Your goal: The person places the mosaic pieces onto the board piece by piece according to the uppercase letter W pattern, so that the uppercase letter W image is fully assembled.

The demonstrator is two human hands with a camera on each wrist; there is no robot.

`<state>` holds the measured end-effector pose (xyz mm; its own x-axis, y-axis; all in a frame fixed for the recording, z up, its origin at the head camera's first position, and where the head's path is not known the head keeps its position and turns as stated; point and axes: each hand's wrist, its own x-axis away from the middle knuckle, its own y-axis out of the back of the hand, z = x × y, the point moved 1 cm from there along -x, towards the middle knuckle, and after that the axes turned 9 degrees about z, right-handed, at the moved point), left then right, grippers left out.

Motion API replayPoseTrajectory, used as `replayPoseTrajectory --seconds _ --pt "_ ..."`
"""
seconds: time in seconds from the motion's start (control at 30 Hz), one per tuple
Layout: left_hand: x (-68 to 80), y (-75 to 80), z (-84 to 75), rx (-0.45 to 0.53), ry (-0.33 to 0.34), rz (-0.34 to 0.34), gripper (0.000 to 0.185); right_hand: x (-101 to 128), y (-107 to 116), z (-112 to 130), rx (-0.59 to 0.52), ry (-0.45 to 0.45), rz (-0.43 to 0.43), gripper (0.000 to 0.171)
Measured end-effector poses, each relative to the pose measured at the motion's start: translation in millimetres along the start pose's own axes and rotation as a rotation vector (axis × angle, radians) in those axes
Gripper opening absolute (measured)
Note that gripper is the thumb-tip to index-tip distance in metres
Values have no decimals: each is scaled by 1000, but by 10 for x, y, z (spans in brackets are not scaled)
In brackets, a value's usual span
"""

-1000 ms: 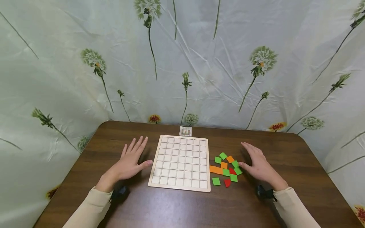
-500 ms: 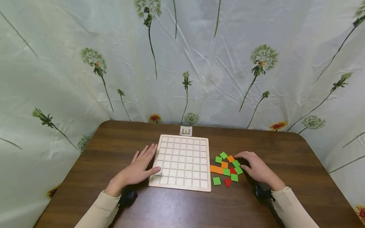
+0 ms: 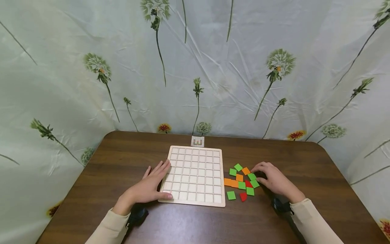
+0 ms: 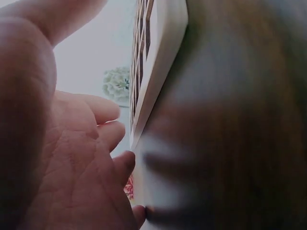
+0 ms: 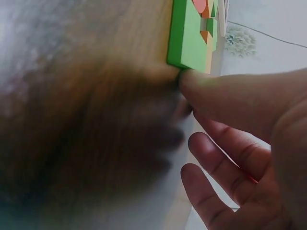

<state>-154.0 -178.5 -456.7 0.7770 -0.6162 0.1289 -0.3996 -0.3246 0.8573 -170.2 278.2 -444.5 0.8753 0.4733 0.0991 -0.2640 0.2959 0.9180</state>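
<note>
A square wooden grid board (image 3: 195,176) lies on the brown table. On its left side, my left hand (image 3: 146,186) has its fingertips at the left edge and its thumb over the near-left corner. That hand's fingers are spread beside the board's side (image 4: 158,72) in the left wrist view. Right of the board lie flat green, orange and red pieces, among them a green square (image 3: 252,176). My right hand (image 3: 275,181) bends over the right side of this group. In the right wrist view its thumb tip meets the edge of a green tile (image 5: 189,38).
A small printed grid card (image 3: 197,141) lies behind the board. Two red pieces, one a rounded wedge (image 3: 243,197), are among the tiles. A pale curtain (image 3: 225,67) with printed dandelions hangs behind the table (image 3: 195,223).
My left hand has moved right, from beside the board onto its left edge. My right hand's fingers have bent and come down at the tiles' right side. The tiles stay put.
</note>
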Motion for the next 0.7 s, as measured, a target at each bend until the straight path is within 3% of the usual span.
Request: replayPoseTrajectory --seconds 0.4,0.7 --pt "10 -17 2 -5 -16 37 115 41 4 -29 -15 27 -35 27" --pt "-6 -4 9 20 -35 32 116 58 20 -22 -86 -18 -30 27"
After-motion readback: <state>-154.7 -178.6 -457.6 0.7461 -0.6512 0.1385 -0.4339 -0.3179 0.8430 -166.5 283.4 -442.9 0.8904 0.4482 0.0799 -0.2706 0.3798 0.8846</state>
